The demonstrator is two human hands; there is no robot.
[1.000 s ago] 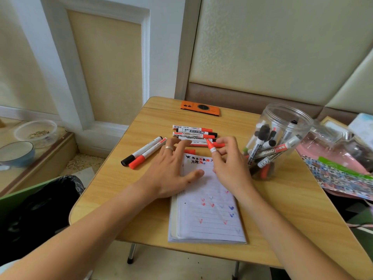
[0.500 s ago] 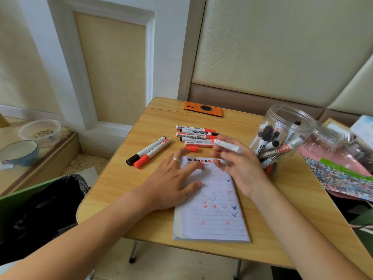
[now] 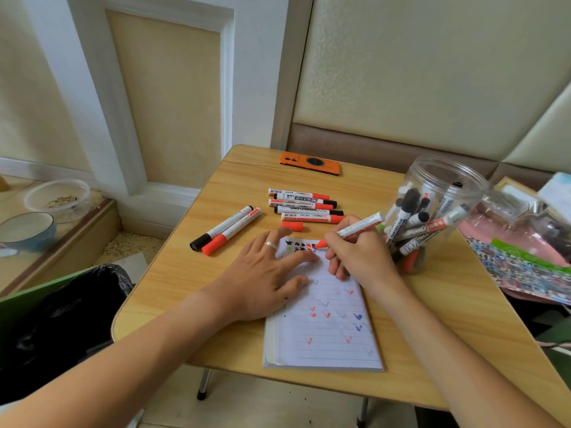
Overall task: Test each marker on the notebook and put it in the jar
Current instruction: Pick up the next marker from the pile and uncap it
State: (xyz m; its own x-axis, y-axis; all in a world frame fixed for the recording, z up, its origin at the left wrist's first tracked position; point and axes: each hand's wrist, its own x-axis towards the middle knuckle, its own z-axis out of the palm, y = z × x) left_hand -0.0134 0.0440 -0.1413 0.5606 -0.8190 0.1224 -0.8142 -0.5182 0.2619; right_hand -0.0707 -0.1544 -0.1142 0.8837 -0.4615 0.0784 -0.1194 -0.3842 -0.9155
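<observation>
A lined notebook (image 3: 327, 338) with red, blue and black marks lies on the wooden table (image 3: 191, 273). My left hand (image 3: 262, 276) rests flat on its upper left part, fingers spread. My right hand (image 3: 358, 257) grips an uncapped red marker (image 3: 355, 228) like a pen, its tip touching the top of the page. The marker's red cap (image 3: 292, 226) lies just beyond the notebook. A clear plastic jar (image 3: 438, 211) with several markers stands to the right. Several capped markers (image 3: 304, 205) lie in a row behind, two more markers (image 3: 227, 230) to the left.
An orange phone (image 3: 310, 163) lies at the table's far edge. Pink and patterned bags (image 3: 522, 254) crowd the right side. A black-lined bin (image 3: 58, 316) stands left of the table, with bowls (image 3: 27, 230) on a low ledge beyond.
My right hand turned the marker from lying across the fingers into a writing grip and brought its red tip down onto the top of the page. My left hand stayed on the notebook.
</observation>
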